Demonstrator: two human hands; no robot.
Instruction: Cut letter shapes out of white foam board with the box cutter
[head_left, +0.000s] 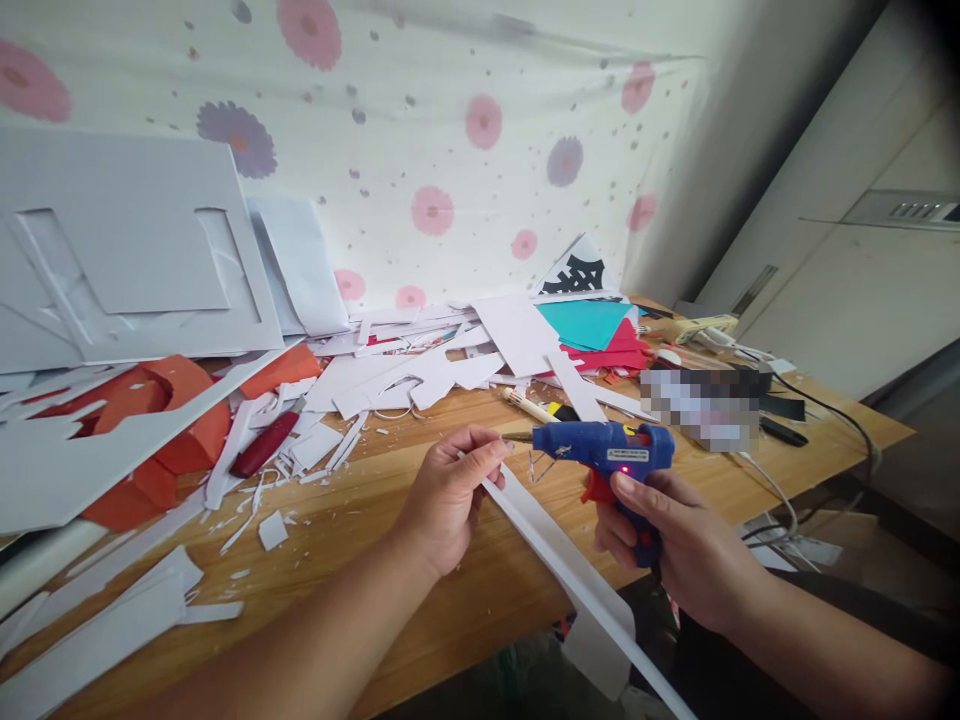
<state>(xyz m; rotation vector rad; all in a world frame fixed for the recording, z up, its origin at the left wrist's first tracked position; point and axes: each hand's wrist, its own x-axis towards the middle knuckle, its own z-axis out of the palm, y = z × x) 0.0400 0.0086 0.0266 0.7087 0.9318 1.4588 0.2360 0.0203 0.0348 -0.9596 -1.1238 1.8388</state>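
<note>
My right hand (675, 530) is wrapped round the handle of a blue hot glue gun (585, 443) with an orange-red trigger and a small red light lit on its side. The gun points left, its metal nozzle right by the fingertips of my left hand (454, 490). Those fingers pinch the end of a long, thin white foam board strip (570, 575), which slants down to the right past the table's front edge. Whether the nozzle touches the strip is hard to tell. Below the strip, a wider white piece (600, 640) hangs over the edge.
The wooden table (360, 590) carries white offcuts (405, 380), orange pieces (161, 430) and a dark red-handled tool (264, 445). Large white boards (135, 240) lean at the back left. Teal and red sheets (585, 325) lie at the back right, near a power strip (697, 328) and cables.
</note>
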